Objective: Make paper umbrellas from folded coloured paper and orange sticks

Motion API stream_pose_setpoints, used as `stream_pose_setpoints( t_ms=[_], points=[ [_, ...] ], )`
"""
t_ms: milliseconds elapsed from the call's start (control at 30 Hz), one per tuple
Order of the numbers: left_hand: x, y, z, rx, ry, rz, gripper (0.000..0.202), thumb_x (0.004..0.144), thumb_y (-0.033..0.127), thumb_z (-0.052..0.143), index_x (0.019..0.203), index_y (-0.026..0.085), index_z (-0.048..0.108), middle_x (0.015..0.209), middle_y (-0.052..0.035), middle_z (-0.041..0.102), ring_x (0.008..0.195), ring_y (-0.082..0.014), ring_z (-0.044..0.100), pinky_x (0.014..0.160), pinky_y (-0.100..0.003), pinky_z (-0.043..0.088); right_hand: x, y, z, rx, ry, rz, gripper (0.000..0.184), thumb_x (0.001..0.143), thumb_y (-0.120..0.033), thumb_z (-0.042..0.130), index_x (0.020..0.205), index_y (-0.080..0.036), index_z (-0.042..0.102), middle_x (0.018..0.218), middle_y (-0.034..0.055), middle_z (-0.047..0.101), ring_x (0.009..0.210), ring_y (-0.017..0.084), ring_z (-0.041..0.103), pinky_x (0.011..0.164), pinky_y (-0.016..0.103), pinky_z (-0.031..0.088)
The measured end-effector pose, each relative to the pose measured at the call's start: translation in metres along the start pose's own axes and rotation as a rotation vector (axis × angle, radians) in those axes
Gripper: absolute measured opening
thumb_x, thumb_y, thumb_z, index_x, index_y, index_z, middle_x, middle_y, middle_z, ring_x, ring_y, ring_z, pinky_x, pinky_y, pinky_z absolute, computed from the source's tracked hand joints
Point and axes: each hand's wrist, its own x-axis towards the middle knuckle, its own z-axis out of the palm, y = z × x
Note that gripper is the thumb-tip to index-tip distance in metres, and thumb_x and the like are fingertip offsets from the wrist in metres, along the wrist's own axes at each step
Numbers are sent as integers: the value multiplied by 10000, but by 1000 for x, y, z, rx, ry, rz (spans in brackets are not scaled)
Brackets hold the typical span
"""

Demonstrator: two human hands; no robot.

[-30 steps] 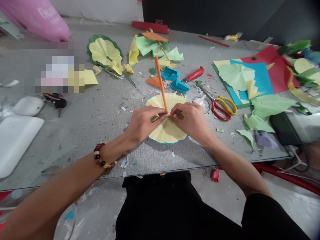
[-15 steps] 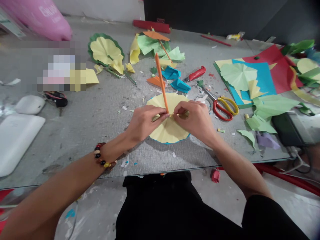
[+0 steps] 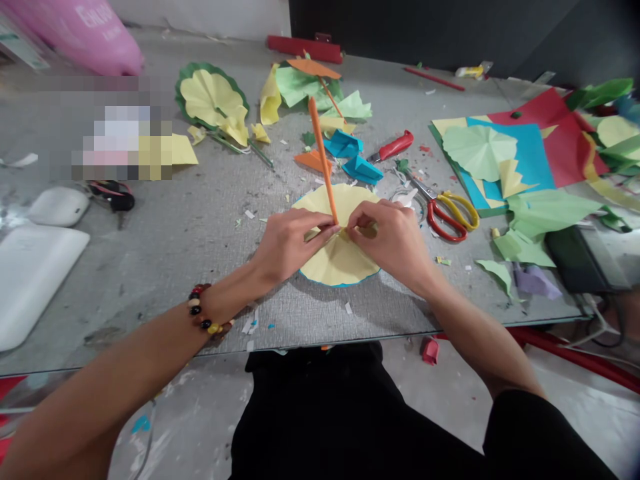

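Observation:
A round, pleated yellow paper disc (image 3: 340, 263) with a blue edge below it lies on the grey table. From its middle an orange rolled-paper stick (image 3: 323, 157) rises, leaning slightly left. My left hand (image 3: 293, 241) pinches the stick's foot between thumb and fingers. My right hand (image 3: 390, 237) is closed in a pinch at the disc's centre, just right of the stick; whatever its fingertips hold is too small to name. Beyond the disc are folded blue paper pieces (image 3: 363, 170) and an orange paper piece (image 3: 315, 161).
Scissors with red and yellow handles (image 3: 447, 217) and a red-handled cutter (image 3: 395, 147) lie to the right. Coloured paper sheets (image 3: 530, 150) are stacked farther right. A yellow-and-green paper flower (image 3: 213, 97) sits at the back, a white case (image 3: 40, 287) at the left.
Both hands keep almost the same place at the disc's centre. The camera view has shifted very slightly; nothing has been let go.

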Motion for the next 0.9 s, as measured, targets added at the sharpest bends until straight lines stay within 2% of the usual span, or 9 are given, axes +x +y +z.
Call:
stream_pose_setpoints(
  t_ms=[200,400,567,733,900],
  points=[
    [0,2,-1,12,-5,-26,153,958,314,663,943,209,773,881,-18,789,783,-164,732,739,-270,540,0,0,1,20,-50,14,77,763,-124,643,777,-179,696,681,4,644,680,138,576,671,278,393],
    [0,2,-2,16,-6,-14,113,944,274,682,945,213,776,875,-10,791,778,-164,734,734,-272,535,-1,1,2,6,5,5,92,764,-105,634,787,-173,691,693,10,631,694,142,569,675,281,394],
    [0,2,-1,12,2,-20,110,938,274,688,937,215,780,880,-15,792,781,-171,735,732,-276,532,-2,1,2,9,-39,-1,79,761,-113,665,788,-179,700,690,2,618,681,133,565,671,275,399],
    [0,1,-2,5,-14,-23,131,953,301,671,947,227,778,890,-10,793,779,-168,734,732,-278,530,-2,2,4,1,53,4,107,782,-113,630,827,-176,704,751,20,627,726,144,585,680,277,417],
    [0,1,-1,18,-5,-17,131,953,295,671,938,217,775,874,-12,792,776,-168,735,729,-276,531,-2,3,9,-12,-16,-31,119,804,-117,617,835,-183,711,740,29,620,750,154,598,668,269,420]
  ],
)
